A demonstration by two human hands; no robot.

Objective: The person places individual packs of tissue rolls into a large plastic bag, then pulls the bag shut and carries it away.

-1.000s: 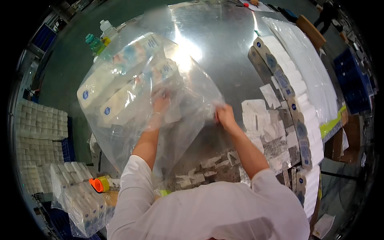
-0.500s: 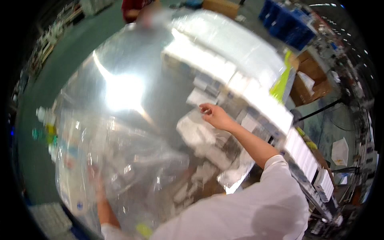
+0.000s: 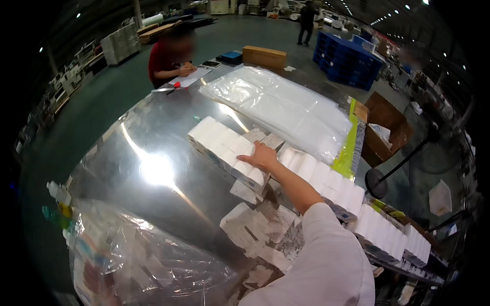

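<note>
My right hand (image 3: 262,156) reaches across the metal table and grips the right end of a row of white packs (image 3: 222,145). Its thumb lies over their tops and the fingers curl round the far side. The packs stand side by side, with printing low on their near side. My left hand (image 3: 94,280) shows only dimly through a clear plastic bag (image 3: 153,250) at the lower left, and its fingers cannot be made out. Blurred packs show inside the bag. Torn white paper pieces (image 3: 245,227) lie below my right hand.
More rows of white packs (image 3: 326,183) run along the right side. Flat clear plastic sheets (image 3: 286,107) lie beyond them. Across the table (image 3: 132,186) a person in a red top (image 3: 166,56) handles paper. An open cardboard box (image 3: 385,127) and blue pallets (image 3: 347,61) stand at right.
The view has tilted up and steadied. My right hand has moved from above the paper scraps onto the pack row, which now sits apart from the other rows. My left hand is lower in view.
</note>
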